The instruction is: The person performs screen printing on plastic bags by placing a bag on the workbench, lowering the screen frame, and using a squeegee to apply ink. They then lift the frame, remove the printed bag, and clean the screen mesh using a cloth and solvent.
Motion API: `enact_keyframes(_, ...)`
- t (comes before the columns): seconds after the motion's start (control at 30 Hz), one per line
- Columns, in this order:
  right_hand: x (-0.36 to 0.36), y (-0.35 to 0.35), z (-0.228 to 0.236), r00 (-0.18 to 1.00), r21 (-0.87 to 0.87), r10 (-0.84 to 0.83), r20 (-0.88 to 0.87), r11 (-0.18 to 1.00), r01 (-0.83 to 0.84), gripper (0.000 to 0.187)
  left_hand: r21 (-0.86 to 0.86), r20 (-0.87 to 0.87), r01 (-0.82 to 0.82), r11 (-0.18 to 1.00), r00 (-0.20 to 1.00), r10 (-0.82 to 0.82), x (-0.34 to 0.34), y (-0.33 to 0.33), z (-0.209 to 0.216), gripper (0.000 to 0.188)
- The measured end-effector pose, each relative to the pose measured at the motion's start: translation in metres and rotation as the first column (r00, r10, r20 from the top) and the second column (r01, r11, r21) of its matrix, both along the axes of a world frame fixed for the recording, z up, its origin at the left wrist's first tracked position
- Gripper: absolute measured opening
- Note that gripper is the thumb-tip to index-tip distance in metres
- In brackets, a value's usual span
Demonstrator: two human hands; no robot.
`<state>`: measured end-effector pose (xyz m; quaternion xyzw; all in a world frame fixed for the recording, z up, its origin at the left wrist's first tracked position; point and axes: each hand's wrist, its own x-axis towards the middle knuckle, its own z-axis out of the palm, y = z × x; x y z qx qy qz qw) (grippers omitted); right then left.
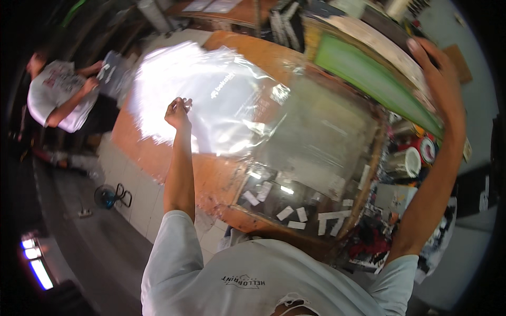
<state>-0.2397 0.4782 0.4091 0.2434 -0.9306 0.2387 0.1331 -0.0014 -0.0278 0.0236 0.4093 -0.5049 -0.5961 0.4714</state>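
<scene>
My left hand [178, 113] is over a spread pile of clear plastic sheets [158, 79], its fingers pinched together. A shiny bit shows at the fingertips, but I cannot make out what they hold. White print marks one clear sheet [237, 100] on the pile's right side, whose wavy edge reaches toward a glass-like work surface [316, 131]. At the upper right my right hand [440, 79] is closed at the outer edge of a tilted printing screen frame [385, 39] with a green mesh panel [363, 73]. Part of its grip is hidden.
Small white strips [284, 213] lie on the near part of the work surface. To its right stand tins [406, 162] and stained rags [371, 239]. Past the orange board [142, 158], a co-worker [63, 95] handles a plastic sheet. A small fan [105, 196] stands on the floor.
</scene>
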Motion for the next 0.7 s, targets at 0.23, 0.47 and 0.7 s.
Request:
enact_keyframes(0.23, 0.002, 0.008, -0.001, 0.998, 0.004, -0.053, -0.018, 0.999, 0.054, 0.072, -0.693, 0.414, 0.139, 0.707, 0.88, 0.232, 0.046, 0.055, 0.022, 0.064)
enact_keyframes(0.47, -0.004, 0.006, -0.012, 0.993, 0.068, -0.002, -0.122, 0.998, 0.011, 0.077, -0.35, 0.928, 0.924, 0.154, 0.365, -0.081, 0.005, 0.32, -0.035, 0.056)
enact_keyframes(0.7, 0.045, -0.024, 0.022, 0.999, 0.365, 0.028, 0.026, 0.93, -0.036, 0.048, -0.385, 0.894, 0.889, -0.247, 0.294, -0.337, -0.063, 0.42, -0.03, 0.067)
